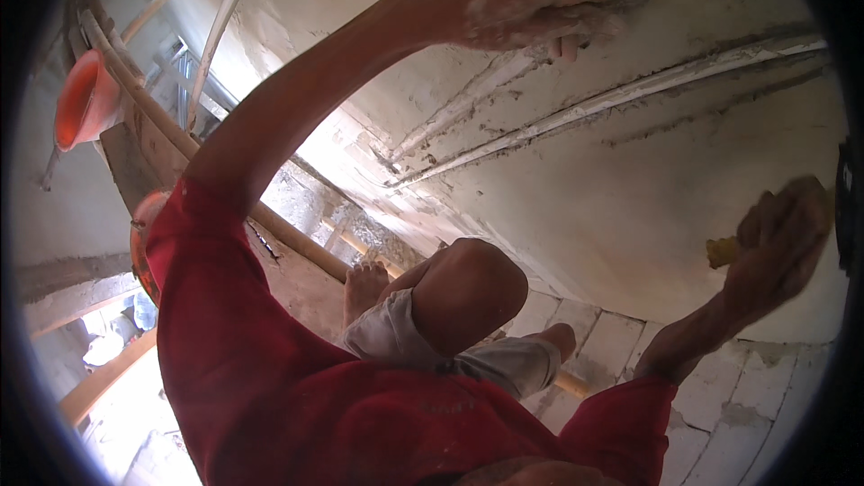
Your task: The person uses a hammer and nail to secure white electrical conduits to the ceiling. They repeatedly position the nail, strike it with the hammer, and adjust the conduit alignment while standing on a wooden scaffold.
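Observation:
My left arm, in a red sleeve, reaches up and across to the plastered wall. Smeared with pale plaster, my left hand is closed round a pale, plaster-coated pipe along the wall; part of the grip is hidden. My right hand is out at the far right, close to the wall and a little blurred. Its fingers are curled on a yellow, rough-edged sponge, of which only one end shows. A second pale pipe runs between the two hands.
My bent knees and a bare foot are below, beside a bamboo pole. An orange bucket stands at the upper left, another orange container behind my sleeve. Bare white blocks form the surface at lower right.

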Demonstrator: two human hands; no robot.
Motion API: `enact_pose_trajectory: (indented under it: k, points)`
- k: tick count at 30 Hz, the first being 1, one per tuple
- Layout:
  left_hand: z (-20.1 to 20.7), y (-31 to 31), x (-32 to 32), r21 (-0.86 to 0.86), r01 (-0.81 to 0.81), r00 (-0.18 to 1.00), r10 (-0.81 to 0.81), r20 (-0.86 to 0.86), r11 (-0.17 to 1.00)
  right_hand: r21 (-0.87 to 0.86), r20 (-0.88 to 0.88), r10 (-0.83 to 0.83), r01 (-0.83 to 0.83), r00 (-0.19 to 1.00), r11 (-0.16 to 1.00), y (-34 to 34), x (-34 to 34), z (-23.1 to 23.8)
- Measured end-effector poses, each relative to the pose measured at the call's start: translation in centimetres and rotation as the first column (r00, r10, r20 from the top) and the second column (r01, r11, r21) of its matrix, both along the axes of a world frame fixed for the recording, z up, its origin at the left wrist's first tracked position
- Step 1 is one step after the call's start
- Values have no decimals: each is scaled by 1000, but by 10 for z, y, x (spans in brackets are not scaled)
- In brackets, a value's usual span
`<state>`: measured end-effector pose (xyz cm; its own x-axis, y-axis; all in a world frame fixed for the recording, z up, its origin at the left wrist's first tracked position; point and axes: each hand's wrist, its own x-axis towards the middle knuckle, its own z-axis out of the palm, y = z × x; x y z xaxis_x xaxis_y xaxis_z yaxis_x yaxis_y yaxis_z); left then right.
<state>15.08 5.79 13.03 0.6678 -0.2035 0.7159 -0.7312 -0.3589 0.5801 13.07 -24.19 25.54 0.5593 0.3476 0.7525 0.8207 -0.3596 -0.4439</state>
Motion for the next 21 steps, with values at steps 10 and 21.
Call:
enact_pose_trajectory:
  k: [10, 21]
  points:
    - [-2, 20, 6, -238, 338, 933, -357, -39, 911, 81, 75, -343, 337, 936, 938, 30, -11, 0]
    - [-3, 24, 4, -10, 321, 946, -321, -36, 947, -481, 280, 46, 98, 959, 871, 15, 15, -11]
